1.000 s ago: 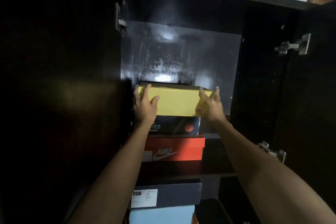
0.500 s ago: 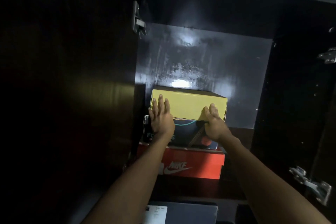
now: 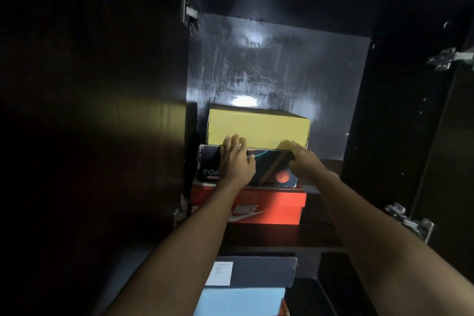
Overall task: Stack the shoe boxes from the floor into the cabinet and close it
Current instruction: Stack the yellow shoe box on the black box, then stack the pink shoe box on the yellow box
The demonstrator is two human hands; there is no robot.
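A yellow shoe box [image 3: 259, 128] sits on top of a dark printed shoe box [image 3: 272, 169], which lies on a red Nike shoe box [image 3: 259, 209], all on the upper shelf of the dark cabinet [image 3: 279, 67]. My left hand [image 3: 236, 159] lies with straight fingers against the yellow box's lower front edge at its left. My right hand [image 3: 301, 156] touches the same edge at the right, fingers flat. Both forearms reach up from below.
The left cabinet door [image 3: 97, 110] and right cabinet door [image 3: 456, 149] stand open, with metal hinges [image 3: 189, 11] showing. On the shelf below, a dark navy box [image 3: 259, 273] lies on a light blue box [image 3: 241, 301]. Free shelf room lies right of the stack.
The yellow box has been pushed further back onto the stack. Both hands have slid down from its sides to its lower front edge, fingers now flat.
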